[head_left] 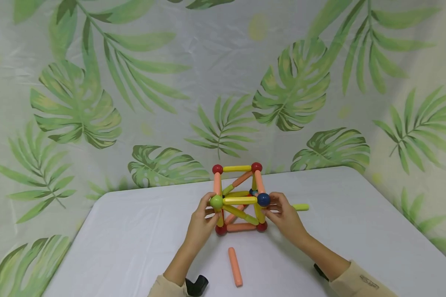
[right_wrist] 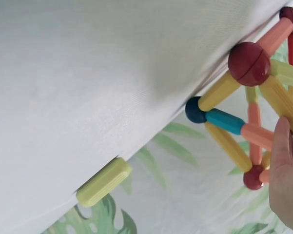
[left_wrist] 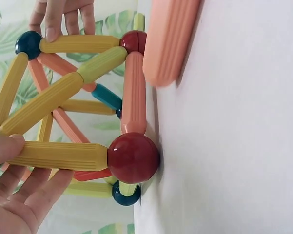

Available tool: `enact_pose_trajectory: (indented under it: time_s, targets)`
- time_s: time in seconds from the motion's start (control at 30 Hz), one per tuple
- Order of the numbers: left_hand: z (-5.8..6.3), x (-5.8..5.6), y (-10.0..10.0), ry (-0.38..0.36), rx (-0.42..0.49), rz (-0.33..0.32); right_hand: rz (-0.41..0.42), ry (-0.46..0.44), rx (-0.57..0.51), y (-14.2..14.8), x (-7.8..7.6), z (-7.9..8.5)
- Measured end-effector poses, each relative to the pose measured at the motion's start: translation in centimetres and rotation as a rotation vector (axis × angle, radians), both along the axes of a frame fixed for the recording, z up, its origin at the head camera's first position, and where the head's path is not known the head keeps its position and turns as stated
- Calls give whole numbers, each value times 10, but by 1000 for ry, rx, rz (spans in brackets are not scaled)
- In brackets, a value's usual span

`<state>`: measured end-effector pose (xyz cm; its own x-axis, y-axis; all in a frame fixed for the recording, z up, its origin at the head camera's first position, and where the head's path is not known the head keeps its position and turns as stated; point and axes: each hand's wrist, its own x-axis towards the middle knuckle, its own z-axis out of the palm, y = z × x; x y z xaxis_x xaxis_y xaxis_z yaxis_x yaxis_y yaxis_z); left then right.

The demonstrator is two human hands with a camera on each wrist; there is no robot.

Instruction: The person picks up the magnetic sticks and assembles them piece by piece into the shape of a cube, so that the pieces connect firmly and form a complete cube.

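Observation:
A cube-shaped frame of colored building sticks and balls [head_left: 239,201] stands on the white table, with diagonal sticks across its sides. My left hand [head_left: 201,218] grips its near left upright, a yellow stick [left_wrist: 63,156], below a green ball [head_left: 216,202]. At the lower end of that stick is a red ball [left_wrist: 134,157]. On the opposite side, my right hand [head_left: 288,220] holds the near right yellow upright [right_wrist: 281,100] just under a blue ball [head_left: 264,199]. Red balls [head_left: 257,167] mark the two far top corners.
In front of the frame lies a loose salmon stick [head_left: 235,267]. A light green stick [head_left: 301,207] lies beyond the right hand. Black wrist straps or mounts [head_left: 197,285] show near the sleeves, and a leaf-patterned cloth [head_left: 223,123] hangs behind the table [head_left: 134,247].

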<state>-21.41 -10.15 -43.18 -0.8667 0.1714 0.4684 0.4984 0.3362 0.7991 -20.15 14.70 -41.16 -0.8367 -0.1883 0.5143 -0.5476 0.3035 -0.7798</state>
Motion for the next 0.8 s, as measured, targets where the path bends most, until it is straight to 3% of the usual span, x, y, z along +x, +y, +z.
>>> enact_pose_trajectory:
  time_s: [0.17,0.33,0.43,0.53,0.63,0.7,0.8]
  targets:
    - [1,6,7,-9,-17,-3,11,-18,21,12,-1,-4]
    - [2,19,10,9,-58,101,96,-79,50,38,-14,-12]
    - [2,32,10,-28,-181,133,68,-89,131,62,-23,-11]
    - [-1,46,12,-125,-426,53,-12,-98,282,86,-33,-12]
    - [-7,59,15,-229,-670,-107,-61,-169,463,104,-44,-18]
    - [-12,65,17,-257,-764,-183,-70,-232,586,111,-48,-22]
    - [-17,71,19,-272,-808,-214,-64,-300,698,116,-52,-29]
